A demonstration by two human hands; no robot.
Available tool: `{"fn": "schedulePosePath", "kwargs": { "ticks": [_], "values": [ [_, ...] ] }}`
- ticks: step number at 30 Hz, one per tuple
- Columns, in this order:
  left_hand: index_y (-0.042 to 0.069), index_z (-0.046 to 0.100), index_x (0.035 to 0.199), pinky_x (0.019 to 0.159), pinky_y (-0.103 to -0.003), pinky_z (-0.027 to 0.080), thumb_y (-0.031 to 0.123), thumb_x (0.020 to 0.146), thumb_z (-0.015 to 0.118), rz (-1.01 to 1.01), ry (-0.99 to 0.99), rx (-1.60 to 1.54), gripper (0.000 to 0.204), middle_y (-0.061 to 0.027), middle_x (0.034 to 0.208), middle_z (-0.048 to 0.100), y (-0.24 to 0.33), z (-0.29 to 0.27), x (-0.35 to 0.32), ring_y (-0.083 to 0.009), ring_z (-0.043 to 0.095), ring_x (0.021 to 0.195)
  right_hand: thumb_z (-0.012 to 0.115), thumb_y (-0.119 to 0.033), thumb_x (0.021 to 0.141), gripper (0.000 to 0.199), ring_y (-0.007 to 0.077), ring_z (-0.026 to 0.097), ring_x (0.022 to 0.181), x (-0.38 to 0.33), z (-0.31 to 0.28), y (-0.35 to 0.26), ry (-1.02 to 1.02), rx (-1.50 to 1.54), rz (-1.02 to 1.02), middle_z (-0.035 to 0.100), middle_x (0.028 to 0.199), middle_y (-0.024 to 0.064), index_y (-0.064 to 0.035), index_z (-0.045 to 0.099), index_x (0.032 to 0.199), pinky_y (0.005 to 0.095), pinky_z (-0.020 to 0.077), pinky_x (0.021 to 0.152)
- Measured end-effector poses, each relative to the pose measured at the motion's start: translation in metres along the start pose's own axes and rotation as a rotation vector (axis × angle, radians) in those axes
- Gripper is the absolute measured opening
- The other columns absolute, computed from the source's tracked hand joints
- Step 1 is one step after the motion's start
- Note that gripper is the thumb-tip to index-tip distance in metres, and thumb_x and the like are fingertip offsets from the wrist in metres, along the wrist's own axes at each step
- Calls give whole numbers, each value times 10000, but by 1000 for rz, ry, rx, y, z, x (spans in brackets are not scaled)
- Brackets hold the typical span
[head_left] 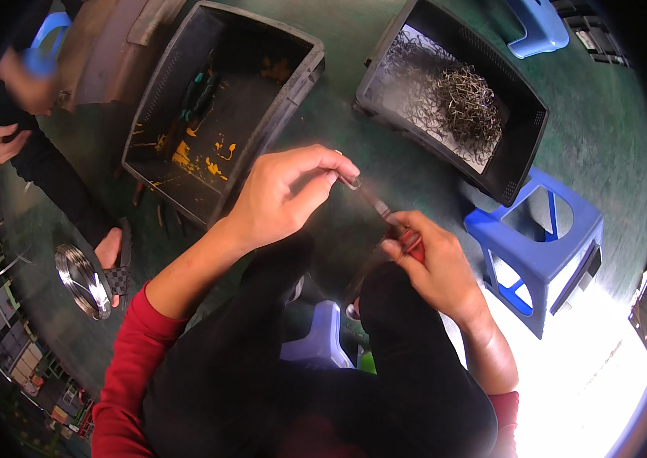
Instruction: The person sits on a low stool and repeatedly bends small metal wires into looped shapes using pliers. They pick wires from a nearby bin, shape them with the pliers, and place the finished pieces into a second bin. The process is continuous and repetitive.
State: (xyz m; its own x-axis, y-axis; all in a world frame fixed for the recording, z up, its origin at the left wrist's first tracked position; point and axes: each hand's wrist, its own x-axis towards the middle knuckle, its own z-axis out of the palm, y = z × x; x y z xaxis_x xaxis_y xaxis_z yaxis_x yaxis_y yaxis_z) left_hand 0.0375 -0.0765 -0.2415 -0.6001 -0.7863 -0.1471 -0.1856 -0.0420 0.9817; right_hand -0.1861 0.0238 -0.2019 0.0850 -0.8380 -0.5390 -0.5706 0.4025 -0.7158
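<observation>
Head view: a metal piece (pixel 351 182), seemingly unfinished, was pinched by the left hand (pixel 285 189) near pliers (pixel 384 211) gripped by the right hand (pixel 434 259); bent wires (pixel 467 107) were heaped in the white-floored bin (pixel 520 158).

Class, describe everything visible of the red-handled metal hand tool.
The red-handled metal hand tool has a narrow greyish metal front and red grips, partly covered by the right hand. It slants up-left in the picture, its tip near the left hand. Whether it touches the small metal piece pinched there is unclear.
</observation>
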Motion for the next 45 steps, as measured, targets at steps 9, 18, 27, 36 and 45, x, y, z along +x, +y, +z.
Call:
{"fn": "schedulePosePath", "kwargs": {
  "ticks": [9, 18, 27, 36, 45],
  "values": [
    [16, 628, 853, 770, -373, 519, -120, 692, 620, 535, -53, 484, 210, -120, 914, 676, -7, -5, 7, -290, 663, 849, 703, -159, 875, 300, 360, 647, 876, 6, -15, -11, 39, -171, -86, 650, 969, 147, -50, 590, 1130, 397, 506, 755],
    [24, 628, 811, 823, -388, 510, -79, 651, 669, 616, -120, 631, 195, -89, 929, 671, -7, -9, 9, -259, 647, 898, 711, -131, 827, 309, 341, 618, 923, 5, -12, -11, 110, -346, -170, 619, 960, 130, -47, 590, 1098, 444, 483, 812],
    [30, 627, 809, 828, -387, 500, -10, 679, 718, 664, -169, 672, 163, -81, 931, 659, -5, -10, 11, -248, 635, 914, 707, -78, 797, 378, 327, 611, 965, 4, -14, -9, 75, -465, -182, 608, 1006, 125, -55, 569, 1149, 462, 458, 898],
    [45, 642, 839, 806, -363, 507, -16, 722, 685, 685, -224, 654, 139, -80, 976, 655, -2, -14, 12, -224, 643, 899, 702, -73, 796, 315, 342, 625, 925, 5, -15, -8, 41, -435, -123, 624, 965, 125, -51, 583, 1087, 461, 482, 842],
    [6, 615, 984, 667, -283, 502, 179, 957, 609, -49, 28, 164, 175, -111, 796, 647, 15, 7, -13, -188, 652, 695, 682, -165, 889, 219, 376, 649, 870, 8, -13, -10, 71, -172, 41, 651, 920, 164, -36, 590, 1040, 444, 507, 741]
  ]
}}
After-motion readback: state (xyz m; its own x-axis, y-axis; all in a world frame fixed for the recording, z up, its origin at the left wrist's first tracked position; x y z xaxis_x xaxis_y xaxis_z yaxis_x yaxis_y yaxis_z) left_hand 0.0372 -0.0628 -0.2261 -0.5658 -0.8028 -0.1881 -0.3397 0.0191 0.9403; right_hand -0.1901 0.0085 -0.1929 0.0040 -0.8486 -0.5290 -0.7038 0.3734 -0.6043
